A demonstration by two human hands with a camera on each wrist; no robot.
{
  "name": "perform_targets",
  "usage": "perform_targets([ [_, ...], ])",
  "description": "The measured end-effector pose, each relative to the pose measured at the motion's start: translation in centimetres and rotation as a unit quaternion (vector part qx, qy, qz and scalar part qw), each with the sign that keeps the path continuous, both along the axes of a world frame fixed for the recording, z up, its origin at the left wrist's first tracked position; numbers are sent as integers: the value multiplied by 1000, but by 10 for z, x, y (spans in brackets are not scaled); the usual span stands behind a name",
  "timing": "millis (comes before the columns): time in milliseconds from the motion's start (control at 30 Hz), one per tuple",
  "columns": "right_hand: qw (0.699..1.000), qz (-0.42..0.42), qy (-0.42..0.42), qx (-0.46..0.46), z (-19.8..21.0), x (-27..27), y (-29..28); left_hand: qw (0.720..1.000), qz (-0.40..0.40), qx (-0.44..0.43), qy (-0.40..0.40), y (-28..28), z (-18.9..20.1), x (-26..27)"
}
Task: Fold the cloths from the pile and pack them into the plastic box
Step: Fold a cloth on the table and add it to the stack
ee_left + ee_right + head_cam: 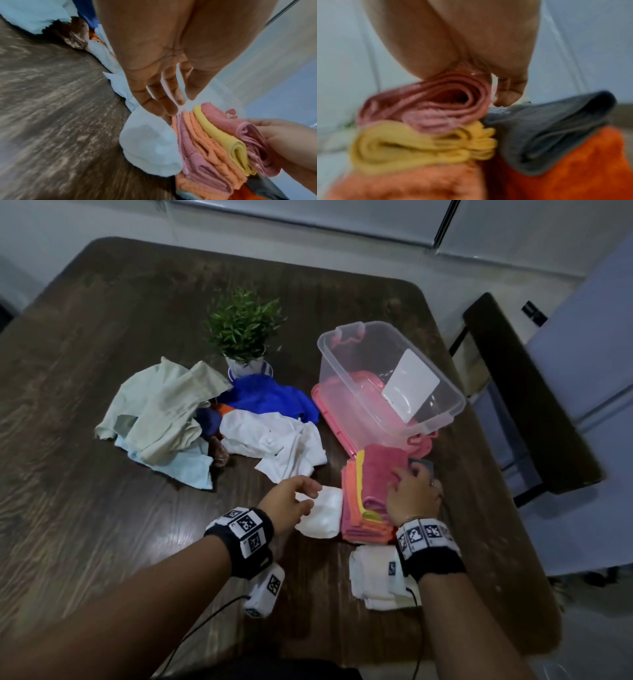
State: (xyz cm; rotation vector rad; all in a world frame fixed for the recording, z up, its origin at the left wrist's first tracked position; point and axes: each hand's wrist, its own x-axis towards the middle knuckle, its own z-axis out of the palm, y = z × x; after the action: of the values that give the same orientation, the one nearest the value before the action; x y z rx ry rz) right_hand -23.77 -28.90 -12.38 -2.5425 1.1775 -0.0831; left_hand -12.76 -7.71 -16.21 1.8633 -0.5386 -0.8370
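A loose pile of cloths (191, 412), pale green, white and blue, lies mid-table. The clear plastic box (342, 361) stands on its pink lid (329, 414) to the right, with no cloth visible inside. In front of it is a stack of folded pink, orange and yellow cloths (359, 508). My right hand (409, 479) grips the top pink cloth (223, 121) of that stack, thumb on one side and fingers curled beside a grey cloth (547, 135). My left hand (298, 494) hovers with relaxed fingers (159, 105) over a small folded white cloth (323, 515).
A potted green plant (241, 333) stands behind the pile. More folded white cloths (375, 580) lie near the front edge under my right wrist. A dark chair (524, 392) is past the table's right edge. Bare wood shows at the left and front left.
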Motion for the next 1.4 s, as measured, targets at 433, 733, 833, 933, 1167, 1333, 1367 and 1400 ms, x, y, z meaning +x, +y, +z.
perform_targets([
  [433, 958, 196, 183, -100, -53, 9, 10, 997, 55, 50, 12, 34, -33, 9],
  [733, 963, 201, 159, -88, -27, 15, 15, 985, 100, 101, -101, 42, -38, 49],
  [833, 969, 196, 124, -88, -15, 16, 17, 978, 97, 126, -133, 41, -38, 64],
  [933, 977, 183, 25, -104, -3, 17, 22, 966, 41, 175, -184, 22, -43, 71],
  [1167, 948, 204, -203, -138, 20, 26, 51, 976, 201, 76, -21, -16, -30, 85],
  [1333, 947, 247, -204, -20, 23, 43, 85, 951, 291, -101, -16, 7, 28, 96],
  [1367, 945, 261, -198, 2, 23, 48, 91, 949, 283, -137, -16, 13, 45, 96],
  [1400, 942, 272, -193, 24, 24, 52, 99, 946, 275, -172, -10, 19, 60, 96],
])
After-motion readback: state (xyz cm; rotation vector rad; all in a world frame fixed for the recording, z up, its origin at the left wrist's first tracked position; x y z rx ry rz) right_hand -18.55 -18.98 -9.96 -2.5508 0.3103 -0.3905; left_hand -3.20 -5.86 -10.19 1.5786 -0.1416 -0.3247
